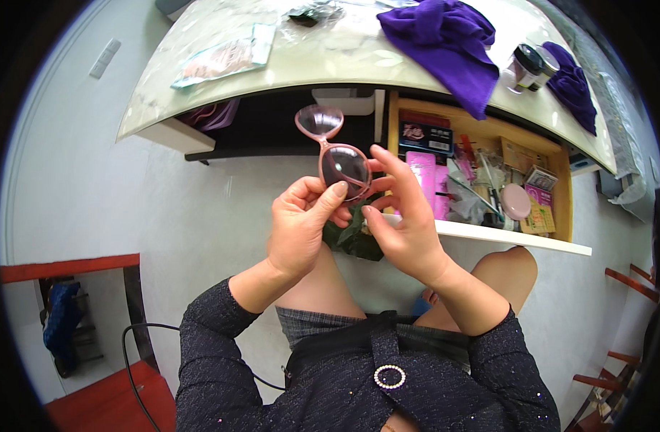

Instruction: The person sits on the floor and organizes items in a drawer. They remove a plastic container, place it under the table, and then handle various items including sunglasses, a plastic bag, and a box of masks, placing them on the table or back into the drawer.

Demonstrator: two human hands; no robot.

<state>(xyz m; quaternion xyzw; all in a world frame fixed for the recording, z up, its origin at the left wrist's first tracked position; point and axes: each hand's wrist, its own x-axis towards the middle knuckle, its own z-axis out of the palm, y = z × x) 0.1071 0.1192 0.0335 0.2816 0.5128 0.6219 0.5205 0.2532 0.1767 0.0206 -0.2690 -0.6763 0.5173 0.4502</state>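
Observation:
A pair of sunglasses (345,166) with pinkish frames and dark lenses is held up in front of the desk, tilted so one lens sits above the other. My left hand (303,221) grips the lower lens's rim, with the thumb lying over its edge. Around the right side of that same lens, my right hand (405,216) has curved, parted fingers; whether its fingertips touch the frame or a temple is hard to tell. Dark green leaves (357,237) show below and behind the hands.
An open wooden drawer (563,200) holds pink packs, boxes, a round pink case and brushes. On the marble-look desk (308,75) lie purple cloths (443,43), a plastic packet (222,60) and lidded jars (527,65). Red wooden furniture (71,267) stands at left, near a black cable (126,345).

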